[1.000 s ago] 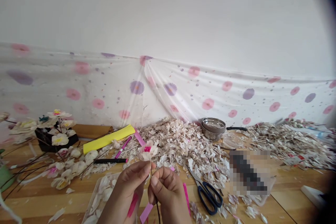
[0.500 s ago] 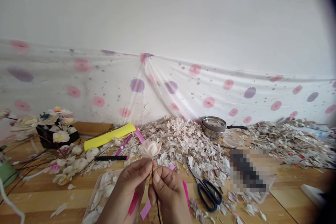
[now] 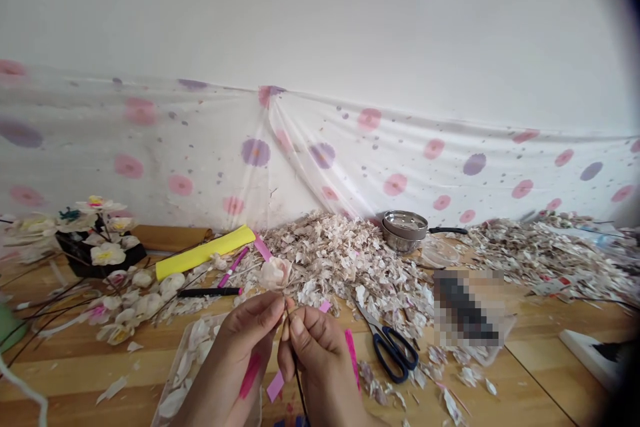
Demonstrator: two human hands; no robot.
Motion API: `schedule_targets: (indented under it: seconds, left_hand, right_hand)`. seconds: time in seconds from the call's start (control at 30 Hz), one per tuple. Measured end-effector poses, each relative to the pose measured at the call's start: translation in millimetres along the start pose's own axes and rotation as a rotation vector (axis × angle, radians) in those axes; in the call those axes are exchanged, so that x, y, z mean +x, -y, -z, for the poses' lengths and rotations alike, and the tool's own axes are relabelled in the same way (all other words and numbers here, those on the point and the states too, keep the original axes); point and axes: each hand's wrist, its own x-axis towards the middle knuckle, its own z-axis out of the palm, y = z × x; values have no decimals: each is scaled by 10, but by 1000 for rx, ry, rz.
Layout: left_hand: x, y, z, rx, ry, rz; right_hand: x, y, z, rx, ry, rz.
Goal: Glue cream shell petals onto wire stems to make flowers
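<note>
A pale pinkish-white flower [image 3: 277, 273] stands on top of a thin dark stem [image 3: 301, 395], its bloom leaning slightly left. Just under the petals, my left hand [image 3: 249, 328] pinches the stem between thumb and fingers. My right hand [image 3: 316, 345] is closed on the same stem right beside it, with the lower end running down below the fingers. The two sets of fingertips almost meet, so the join under the bloom is mostly hidden. Behind my left wrist sits a clear plastic tray [image 3: 173, 383] of loose white petals. Pink paper strips [image 3: 275, 387] lie beneath my hands.
Blue-handled scissors [image 3: 395, 350] lie to the right. A heap of dry petals [image 3: 325, 250] spreads behind, with stacked metal bowls [image 3: 404, 232] beside it. Yellow crepe paper [image 3: 205, 253], a black marker [image 3: 210, 292] and finished flowers [image 3: 107, 253] occupy the left. A blurred-out dark object [image 3: 467, 307] lies right.
The bloom has tipped and turned a little to the left between my fingers. Both hands keep their hold on the stem. The whole view has shifted slightly.
</note>
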Motion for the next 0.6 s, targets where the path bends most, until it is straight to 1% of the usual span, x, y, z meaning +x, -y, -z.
schedule_targets:
  seconds: [0.23,0.33,0.5,0.6]
  left_hand:
    - [0,3,6,24,-31,12]
    - [2,-8,-9,9,-21,9]
    - [-4,-26,-27,-16,-77,22]
    - [-1,-20,-11,-11,-77,33]
  right_hand:
    - [-20,10,-16,37,-12,-30]
    - [-22,12,-16,44,-22,-34]
    - [-21,50,-20,9,-36,-43]
    - [-21,67,-19,23,-24,-37]
